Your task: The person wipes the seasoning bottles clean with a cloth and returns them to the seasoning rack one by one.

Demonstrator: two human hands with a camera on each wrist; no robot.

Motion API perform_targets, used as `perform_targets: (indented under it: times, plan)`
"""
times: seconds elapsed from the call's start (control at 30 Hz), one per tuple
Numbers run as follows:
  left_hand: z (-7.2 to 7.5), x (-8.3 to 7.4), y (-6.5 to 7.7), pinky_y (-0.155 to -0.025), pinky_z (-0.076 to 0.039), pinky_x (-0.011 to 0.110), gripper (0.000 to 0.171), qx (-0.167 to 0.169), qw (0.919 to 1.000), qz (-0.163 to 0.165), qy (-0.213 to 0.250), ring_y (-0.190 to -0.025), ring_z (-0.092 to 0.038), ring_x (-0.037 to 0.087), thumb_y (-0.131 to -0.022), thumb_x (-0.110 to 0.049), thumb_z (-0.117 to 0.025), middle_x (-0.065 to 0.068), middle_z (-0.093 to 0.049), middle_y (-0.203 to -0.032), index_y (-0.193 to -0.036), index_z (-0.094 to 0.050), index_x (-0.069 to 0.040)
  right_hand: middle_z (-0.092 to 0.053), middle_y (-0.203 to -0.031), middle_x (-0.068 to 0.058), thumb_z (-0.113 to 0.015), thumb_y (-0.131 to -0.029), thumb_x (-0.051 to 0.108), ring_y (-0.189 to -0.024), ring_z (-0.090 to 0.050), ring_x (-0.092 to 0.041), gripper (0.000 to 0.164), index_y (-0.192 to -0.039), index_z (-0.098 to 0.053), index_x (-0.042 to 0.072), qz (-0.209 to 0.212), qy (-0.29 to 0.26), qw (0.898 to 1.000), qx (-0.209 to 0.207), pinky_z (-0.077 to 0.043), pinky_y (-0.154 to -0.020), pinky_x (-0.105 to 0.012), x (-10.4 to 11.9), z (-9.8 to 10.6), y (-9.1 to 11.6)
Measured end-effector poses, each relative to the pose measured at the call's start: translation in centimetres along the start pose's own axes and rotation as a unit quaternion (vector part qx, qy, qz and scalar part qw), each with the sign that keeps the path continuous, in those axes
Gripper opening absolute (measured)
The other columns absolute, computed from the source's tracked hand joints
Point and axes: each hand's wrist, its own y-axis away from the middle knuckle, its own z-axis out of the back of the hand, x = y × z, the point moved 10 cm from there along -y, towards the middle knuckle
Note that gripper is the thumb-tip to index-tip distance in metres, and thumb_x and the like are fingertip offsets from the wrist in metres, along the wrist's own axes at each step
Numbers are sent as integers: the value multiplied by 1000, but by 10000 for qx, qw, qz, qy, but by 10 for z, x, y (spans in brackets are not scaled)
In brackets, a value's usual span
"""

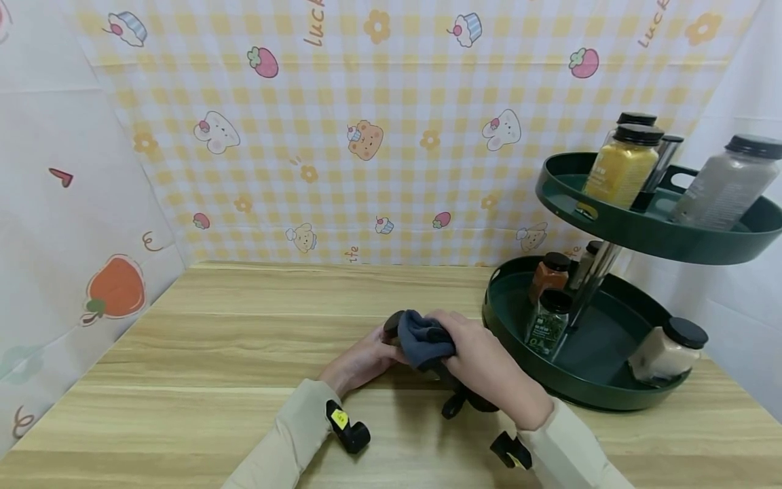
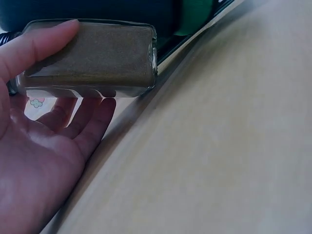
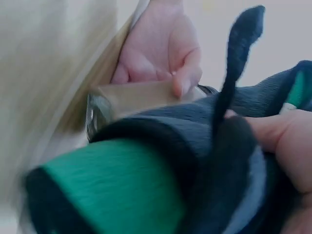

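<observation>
My left hand (image 1: pixel 365 358) grips a clear glass spice jar (image 2: pixel 97 56) filled with brown powder. The jar lies on its side, thumb along one face and fingertips against the opposite one. Its black lid (image 1: pixel 393 324) shows at the far end in the head view. In my right hand (image 1: pixel 482 353) is a bunched dark grey-blue cloth (image 1: pixel 421 339), held against the jar. A green part of the cloth (image 3: pixel 122 180) and a thin dark loop stand out in the right wrist view. The cloth hides much of the jar from above.
A dark green two-tier round rack (image 1: pixel 611 380) stands at the right, close to my right hand. Several black-lidded jars sit on it, among them a yellow jar (image 1: pixel 620 170) on the upper tier. A patterned cloth backdrop (image 1: pixel 403 88) rises behind the wooden table (image 1: pixel 244 319).
</observation>
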Motion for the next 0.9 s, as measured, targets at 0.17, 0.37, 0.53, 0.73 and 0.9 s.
perform_targets:
  times: [0.17, 0.37, 0.53, 0.73, 0.9]
  plan:
    - [-3, -3, -1, -87, -41, 27, 53, 102, 9999, -87, 107, -97, -50, 12, -75, 9, -60, -4, -57, -111, -119, -49, -17, -63, -110, -8, -63, -75, -8, -96, -62, -23, 47, -116, -58, 15, -394, 520, 9965, 527, -50, -74, -39, -13, -5, 2]
    - [-2, 0, 0, -91, -38, 28, 57, 51, 10000, 43, -9, -103, -50, 13, -75, 7, -63, -2, -53, -116, -123, -44, -18, -60, -84, -3, -62, -74, -7, -66, -49, -18, 31, -93, -59, 17, -954, 1020, 9845, 1060, -38, -54, -32, -29, -8, 8]
    - [-2, 0, 0, -92, -38, 28, 58, 74, 10000, 45, 6, -104, -49, 13, -76, 6, -64, -2, -53, -117, -124, -43, -18, -61, -84, -3, -63, -75, -5, -64, -49, -18, 31, -96, -59, 17, -973, 1081, 9830, 1123, -38, -53, -32, -32, -10, 8]
    - [-1, -1, 0, -86, -44, 27, 52, 98, 9998, -52, 147, -96, -53, 12, -77, 10, -57, -3, -57, -110, -121, -47, -16, -63, -110, -7, -60, -74, -9, -92, -62, -21, 52, -120, -56, 16, -449, 566, 9960, 527, -50, -73, -36, -14, -7, 2]
    - [0, -1, 1, -86, -41, 26, 52, 28, 10000, -31, 90, -95, -51, 10, -76, 9, -54, -6, -56, -108, -122, -44, -12, -62, -113, -6, -58, -75, -11, -102, -62, -23, 56, -122, -54, 18, -191, 85, 9996, 165, -50, -83, -40, -1, -4, 0]
